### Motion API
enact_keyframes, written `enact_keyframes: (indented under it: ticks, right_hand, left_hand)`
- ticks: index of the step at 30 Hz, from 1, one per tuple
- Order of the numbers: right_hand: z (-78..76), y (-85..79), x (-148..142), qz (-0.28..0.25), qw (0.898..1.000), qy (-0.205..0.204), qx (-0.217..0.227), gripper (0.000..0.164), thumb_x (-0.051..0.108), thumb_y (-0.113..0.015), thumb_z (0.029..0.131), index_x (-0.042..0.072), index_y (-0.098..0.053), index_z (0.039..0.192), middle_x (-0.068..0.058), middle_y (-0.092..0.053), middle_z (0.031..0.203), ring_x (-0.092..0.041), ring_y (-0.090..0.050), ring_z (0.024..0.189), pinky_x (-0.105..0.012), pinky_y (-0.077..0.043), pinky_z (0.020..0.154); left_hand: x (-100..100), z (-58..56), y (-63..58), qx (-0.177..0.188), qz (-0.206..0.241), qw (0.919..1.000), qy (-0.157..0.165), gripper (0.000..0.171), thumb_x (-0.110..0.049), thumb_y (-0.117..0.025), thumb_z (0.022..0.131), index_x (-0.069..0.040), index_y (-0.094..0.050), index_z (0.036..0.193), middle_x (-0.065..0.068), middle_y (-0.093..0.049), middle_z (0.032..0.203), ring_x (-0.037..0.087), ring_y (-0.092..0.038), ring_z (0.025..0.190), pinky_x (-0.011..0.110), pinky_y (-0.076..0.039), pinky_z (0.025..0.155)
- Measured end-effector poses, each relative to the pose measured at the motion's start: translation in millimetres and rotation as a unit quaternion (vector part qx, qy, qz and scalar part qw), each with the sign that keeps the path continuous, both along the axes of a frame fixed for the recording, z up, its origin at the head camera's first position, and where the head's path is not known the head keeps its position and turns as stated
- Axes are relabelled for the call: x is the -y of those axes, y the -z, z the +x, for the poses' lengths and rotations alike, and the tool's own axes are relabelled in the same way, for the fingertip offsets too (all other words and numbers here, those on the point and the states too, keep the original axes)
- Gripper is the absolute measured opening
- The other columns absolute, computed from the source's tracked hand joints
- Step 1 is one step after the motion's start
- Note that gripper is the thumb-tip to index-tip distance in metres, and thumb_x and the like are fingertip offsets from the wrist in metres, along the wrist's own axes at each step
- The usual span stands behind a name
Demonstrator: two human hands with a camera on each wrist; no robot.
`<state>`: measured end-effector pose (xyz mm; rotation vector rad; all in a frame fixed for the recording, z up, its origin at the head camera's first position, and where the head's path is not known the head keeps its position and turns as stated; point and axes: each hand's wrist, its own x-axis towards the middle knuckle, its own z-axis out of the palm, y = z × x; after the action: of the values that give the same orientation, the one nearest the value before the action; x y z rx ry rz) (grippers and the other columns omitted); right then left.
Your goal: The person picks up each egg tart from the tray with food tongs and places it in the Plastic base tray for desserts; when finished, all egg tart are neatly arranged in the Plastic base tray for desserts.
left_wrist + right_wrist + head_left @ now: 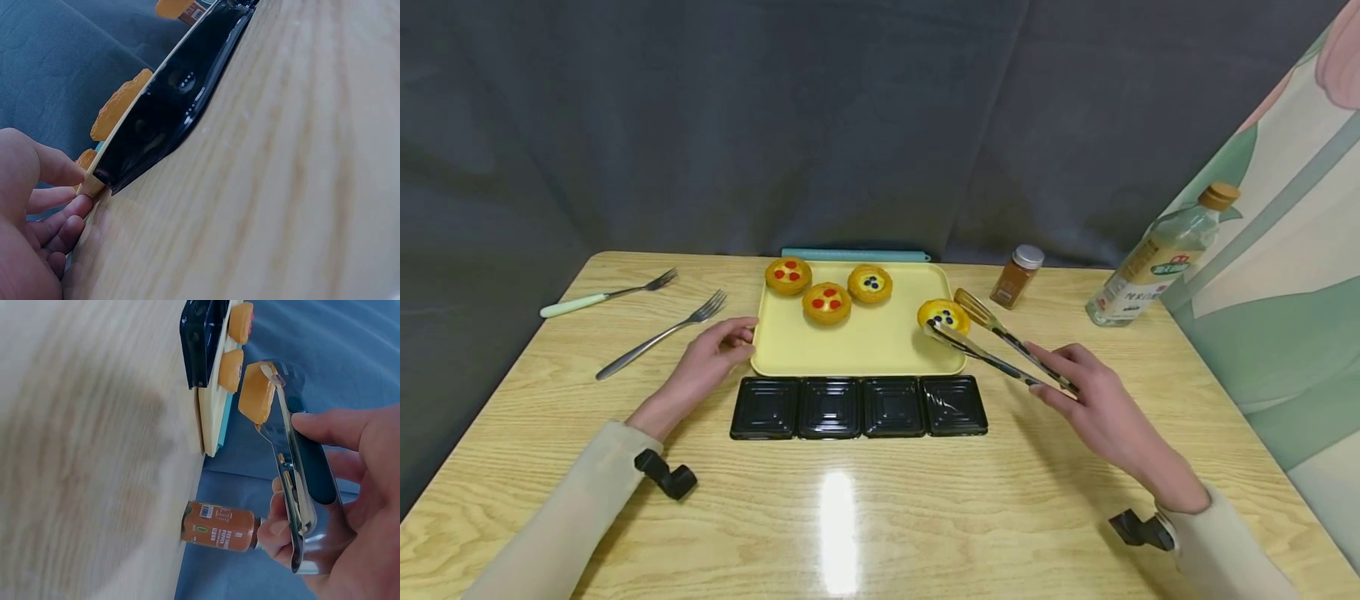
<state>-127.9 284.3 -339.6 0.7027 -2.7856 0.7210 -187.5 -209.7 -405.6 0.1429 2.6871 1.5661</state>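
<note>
My right hand (1093,408) grips a pair of metal tongs (1028,379) with dark grips. Between the tong tips is a tart with blue dots (953,309), raised off the yellow tray (880,350) near its right end; the right wrist view shows this tart (255,397) apart from the tray. My left hand (718,346) pinches the tray's left edge, fingertips at its near corner in the left wrist view. On the tray sit two tarts with red dots (827,304) and another blue-dotted tart (870,284). A black four-section plastic tray (831,408) lies along the near side.
Left of the yellow tray lie a metal fork (662,335) and a green-handled fork (610,295). A red pepper jar (1017,277) and a tall clear bottle (1157,262) stand to the right. A teal strip (854,255) lies behind the tray, before a dark curtain (775,125).
</note>
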Motion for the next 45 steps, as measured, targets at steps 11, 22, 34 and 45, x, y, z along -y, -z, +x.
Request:
enact_keyframes:
  ticks: [11, 22, 34, 45]
  right_hand:
    - [26.3, 2.9, -9.4, 0.005, 1.000, 0.001, -0.024, 0.056, 0.004, -0.071, 0.093, 0.008, -0.055, 0.147, -0.003, -0.056, 0.107, -0.010, -0.043, 0.078, -0.026, -0.036, 0.062]
    - [54.0, 4.6, -13.3, 0.008, 1.000, 0.009, -0.027, 0.060, 0.003, -0.074, 0.091, 0.015, -0.056, 0.147, 0.005, -0.055, 0.109, -0.007, -0.044, 0.082, -0.022, -0.036, 0.065]
    - [72.2, 11.0, -12.9, 0.007, 1.000, 0.010, -0.019, 0.064, 0.002, -0.077, 0.087, 0.018, -0.057, 0.146, 0.005, -0.055, 0.108, -0.004, -0.045, 0.079, -0.022, -0.037, 0.062]
    - [80.0, 19.3, -17.6, 0.010, 1.000, 0.013, -0.007, 0.065, 0.001, -0.077, 0.086, 0.018, -0.058, 0.145, 0.003, -0.056, 0.108, -0.003, -0.046, 0.081, -0.024, -0.039, 0.060]
  left_hand:
    - [0.5, -1.1, 0.4, 0.002, 0.006, 1.0000, 0.003, 0.050, -0.009, -0.058, 0.100, 0.001, -0.047, 0.148, 0.017, -0.054, 0.122, 0.027, -0.047, 0.106, 0.041, -0.039, 0.089]
    - [0.2, -0.2, -1.8, -0.001, 0.006, 1.0000, 0.003, 0.050, -0.008, -0.058, 0.100, 0.001, -0.047, 0.148, 0.017, -0.054, 0.122, 0.027, -0.046, 0.106, 0.040, -0.038, 0.089]
    - [0.1, 0.4, -0.1, 0.000, 0.004, 1.0000, 0.003, 0.050, -0.008, -0.058, 0.100, 0.002, -0.047, 0.148, 0.018, -0.055, 0.123, 0.027, -0.047, 0.107, 0.041, -0.038, 0.090]
    - [0.5, -2.0, 2.6, 0.004, 0.002, 1.0000, 0.002, 0.049, -0.008, -0.057, 0.100, 0.001, -0.047, 0.147, 0.017, -0.054, 0.122, 0.028, -0.047, 0.106, 0.042, -0.038, 0.090]
